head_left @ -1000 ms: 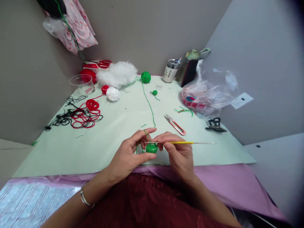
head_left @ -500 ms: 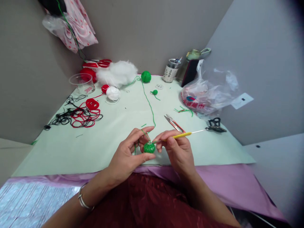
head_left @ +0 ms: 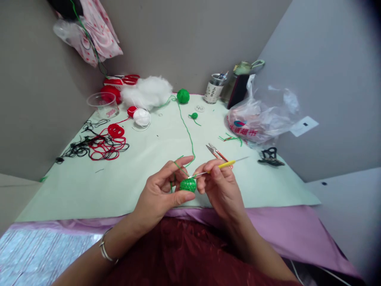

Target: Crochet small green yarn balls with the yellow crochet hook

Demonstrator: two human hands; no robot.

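left hand (head_left: 162, 188) pinches a green crocheted piece (head_left: 187, 185) above the pale tabletop (head_left: 143, 174) — right hand (head_left: 222, 182), fingers curled closed, grips a yellow-handled hook (head_left: 224, 165), tip at the piece's top.

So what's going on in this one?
Someone is crocheting at a table with a pale green cover. The left hand pinches a small round green crocheted piece, with green yarn over its fingers. The right hand holds a yellow-handled metal crochet hook, its tip at the piece's top edge. The yarn runs back to a green yarn ball.
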